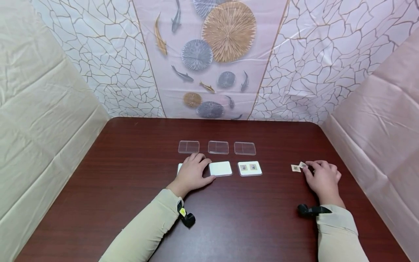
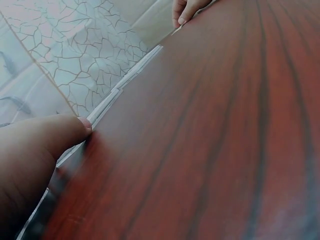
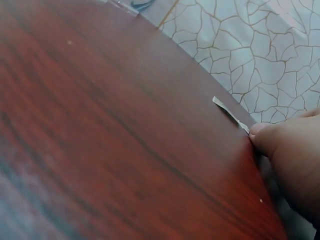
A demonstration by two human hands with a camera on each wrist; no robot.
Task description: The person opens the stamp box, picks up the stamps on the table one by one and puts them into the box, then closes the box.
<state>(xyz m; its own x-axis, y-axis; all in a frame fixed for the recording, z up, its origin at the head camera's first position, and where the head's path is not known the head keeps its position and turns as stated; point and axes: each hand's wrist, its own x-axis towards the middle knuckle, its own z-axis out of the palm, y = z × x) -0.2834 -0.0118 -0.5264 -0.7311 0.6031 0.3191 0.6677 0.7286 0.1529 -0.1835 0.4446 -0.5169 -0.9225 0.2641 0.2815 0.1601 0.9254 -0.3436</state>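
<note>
Three white cards or flat cases lie in a row in the head view. The left one point(image 1: 179, 167) is mostly hidden by my left hand point(image 1: 192, 173), whose thumb touches the edge of the middle one point(image 1: 220, 169). On the right one point(image 1: 250, 173) sit two small stamp-like pieces. At the right, my right hand point(image 1: 324, 181) pinches a small pale paper piece point(image 1: 302, 165), slightly tilted, beside another small piece point(image 1: 295, 168) lying on the table. In the right wrist view the right thumb point(image 3: 272, 137) is at the end of a pale strip point(image 3: 230, 114).
Three clear rectangular plastic covers point(image 1: 188, 146), point(image 1: 218, 147), point(image 1: 244, 148) lie in a row behind the white cases. The brown table point(image 1: 248, 225) is bordered by a patterned cloth point(image 1: 124, 54) behind and pale cloths at both sides.
</note>
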